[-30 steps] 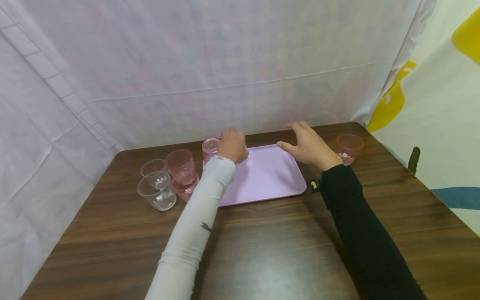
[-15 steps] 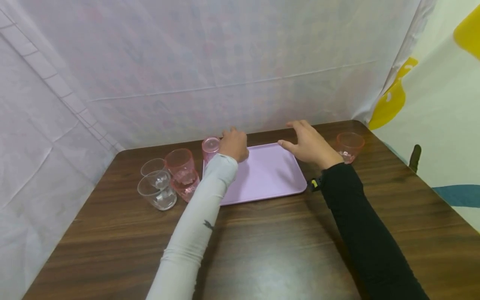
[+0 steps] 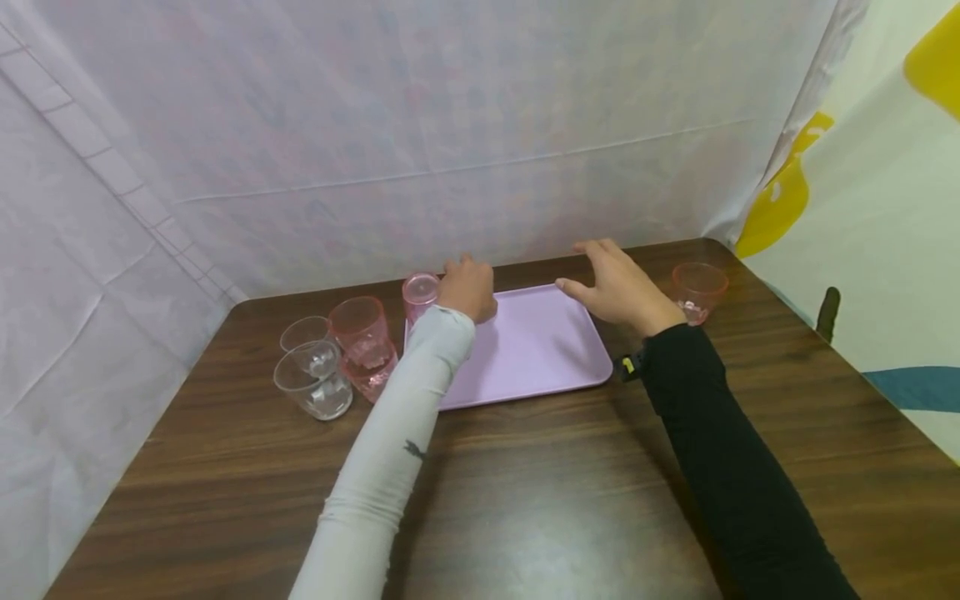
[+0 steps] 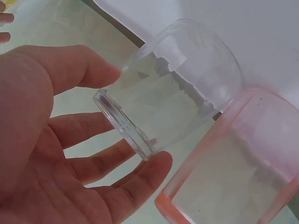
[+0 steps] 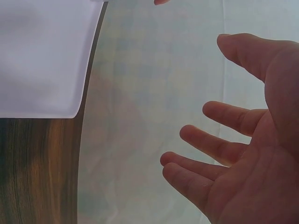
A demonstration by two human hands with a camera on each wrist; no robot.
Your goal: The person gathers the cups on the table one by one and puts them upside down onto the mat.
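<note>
On the desk (image 3: 525, 500) the pink tray (image 3: 532, 350) lies bare. Your left hand (image 3: 467, 289) grips a clear cup (image 4: 173, 88) at its far left corner; your right hand (image 3: 618, 290) hovers spread, holding nothing.

Right hand (image 5: 243, 158) open, fingers spread above pale tray (image 5: 149, 116); wood table (image 5: 37, 172) at left.
</note>
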